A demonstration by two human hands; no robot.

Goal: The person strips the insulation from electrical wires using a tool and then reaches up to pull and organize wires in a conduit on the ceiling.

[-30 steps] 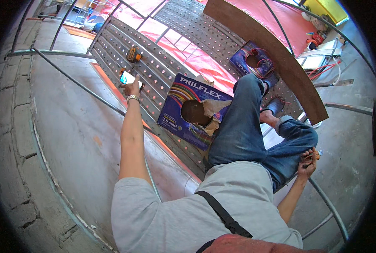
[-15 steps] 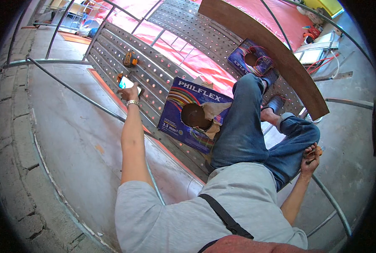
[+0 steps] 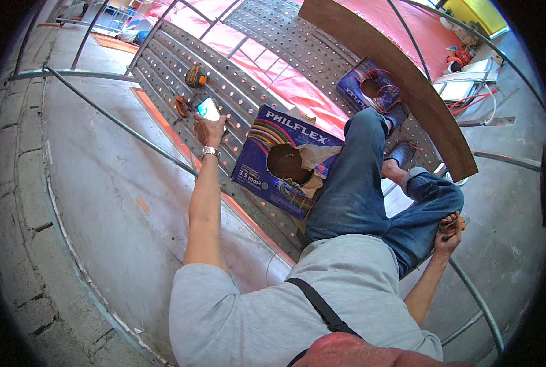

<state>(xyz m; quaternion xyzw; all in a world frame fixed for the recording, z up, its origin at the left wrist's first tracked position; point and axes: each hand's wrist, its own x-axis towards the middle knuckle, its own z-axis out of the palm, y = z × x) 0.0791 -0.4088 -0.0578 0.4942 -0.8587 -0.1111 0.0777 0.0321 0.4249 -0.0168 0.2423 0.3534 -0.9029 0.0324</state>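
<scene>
My left hand (image 3: pixel 210 131), a metal-band watch at its wrist, grips a phone (image 3: pixel 208 110) with a lit screen above the perforated metal planks. Just beyond it lie a small orange-and-dark object (image 3: pixel 182 106) and a yellow-and-black tool (image 3: pixel 196 76). Between that arm and my legs sits a blue cardboard wire box (image 3: pixel 254 162) with a torn round opening. At the far right, by my bent knee, my right hand (image 3: pixel 448 235) is closed around a small orange-and-black tool (image 3: pixel 462 224); the fingers hide most of it, so its kind cannot be told.
A second blue box (image 3: pixel 351 82) with red wire stands near my feet, beside a long curved brown board (image 3: pixel 401 67). Metal scaffold tubes (image 3: pixel 120 122) cross both sides. Pink sheeting (image 3: pixel 273 79) lies beyond the planks; a block wall (image 3: pixel 16 244) runs along the left.
My left hand has moved right with the phone, away from the small orange-and-dark object, which now shows more fully. My right hand stays by the knee.
</scene>
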